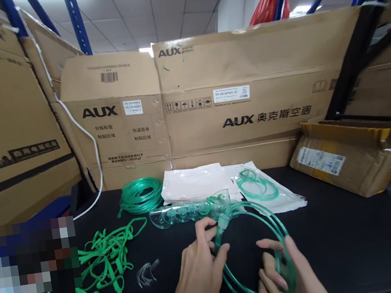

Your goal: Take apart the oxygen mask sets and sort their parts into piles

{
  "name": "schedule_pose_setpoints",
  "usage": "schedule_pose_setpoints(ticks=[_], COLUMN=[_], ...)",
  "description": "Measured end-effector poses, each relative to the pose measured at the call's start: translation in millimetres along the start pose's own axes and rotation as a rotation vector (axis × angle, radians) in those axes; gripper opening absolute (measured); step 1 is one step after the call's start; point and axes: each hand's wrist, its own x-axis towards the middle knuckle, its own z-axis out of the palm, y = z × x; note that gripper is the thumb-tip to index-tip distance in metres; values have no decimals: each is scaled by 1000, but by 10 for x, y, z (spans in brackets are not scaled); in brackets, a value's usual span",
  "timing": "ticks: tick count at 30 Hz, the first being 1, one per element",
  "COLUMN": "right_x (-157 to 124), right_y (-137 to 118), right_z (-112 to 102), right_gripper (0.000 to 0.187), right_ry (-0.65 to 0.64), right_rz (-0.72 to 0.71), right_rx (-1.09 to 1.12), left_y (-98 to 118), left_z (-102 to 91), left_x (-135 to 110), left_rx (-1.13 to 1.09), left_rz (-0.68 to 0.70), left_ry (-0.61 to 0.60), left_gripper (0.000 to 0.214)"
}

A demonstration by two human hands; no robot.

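In the head view, a loop of clear green tubing (269, 217) stands in front of me. My right hand (288, 274) is closed around the loop's right side, with fingers wrapped over it. My left hand (202, 267) pinches the green connector end (218, 239) of the tubing between thumb and fingers. Just beyond it lies a row of nested clear-green plastic masks (186, 212), with a clear fitting (224, 220) at the near right end, close to my left fingertips. Whether connector and fitting are joined is hard to tell.
Left on the black table are tangled green straps (114, 255), small clear strips (148, 273) and coiled green tubing (142, 196). Behind are white pouches (196, 180) and a clear-fronted pouch (286, 199) holding tubing. Cardboard boxes (236, 126) wall the back; an open carton (341, 150) stands right.
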Motion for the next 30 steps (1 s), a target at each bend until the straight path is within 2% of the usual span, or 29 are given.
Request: schedule_pose_setpoints(ticks=[6,8,11,14,18,20,22,27,29,30], right_x=[115,143,180,196,192,201,228,341,383,403], right_y=[90,97,68,18,-29,-43,-63,-181,-243,-268], right_z=[205,251,297,330,361,352,319,141,39,-17], right_gripper=[59,53,46,53,45,52,52,46,42,42], right_ry=[-110,-148,-170,-123,-4,26,20,-31,6,33], right_rz=[58,71,103,151,158,167,174,162,144,128], right_rx=[-187,-225,-270,-244,-108,-70,-64,21,49,55], left_y=[-16,27,70,38,-56,-49,18,336,481,553], left_z=[-22,-26,-5,68,194,214,195,89,36,9], left_x=[-47,-50,-44,-48,-61,-40,7,198,325,413], left_rx=[79,99,131,145,353,496,574,543,458,423], left_rz=[170,219,206,220,373,443,479,559,526,466], left_ry=[11,13,-10,-28,-16,-3,-10,-46,-93,-114], left_gripper=[29,31,28,23,51,65,67,40,31,25])
